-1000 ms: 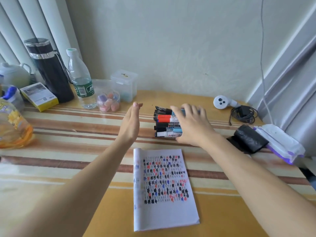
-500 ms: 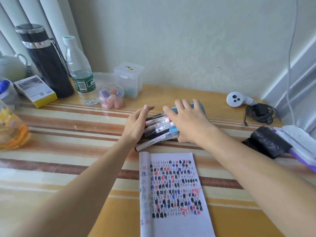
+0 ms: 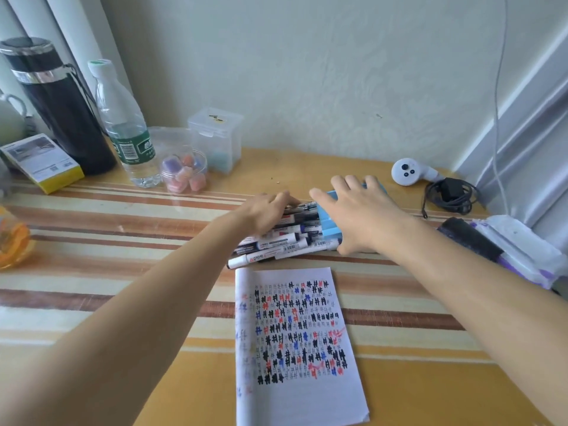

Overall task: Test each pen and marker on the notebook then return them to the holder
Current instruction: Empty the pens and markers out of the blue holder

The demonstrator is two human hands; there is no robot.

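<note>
A blue pen holder [image 3: 328, 223] lies on its side on the striped table. My right hand [image 3: 364, 218] presses on top of it, fingers spread and thumb at its near edge. Several pens and markers [image 3: 278, 245] stick out of its open end toward the left, fanned on the table. My left hand [image 3: 266, 212] lies over their far ends with fingers curled on them. The notebook [image 3: 295, 388] lies open just in front of the pens, its page full of black, red and blue test marks.
At the back left stand a black flask [image 3: 61, 112], a water bottle [image 3: 123, 127], a yellow box [image 3: 40, 164], a clear box [image 3: 215, 139] and a small jar [image 3: 184, 172]. At the right lie a white controller [image 3: 408, 172], a coiled cable [image 3: 451, 195], a black roll [image 3: 470, 241] and a wipes pack [image 3: 522, 250].
My left hand went from open beside the pens to closing over them. The pens have slid left out of the holder and fanned out, while my right hand stays on the holder.
</note>
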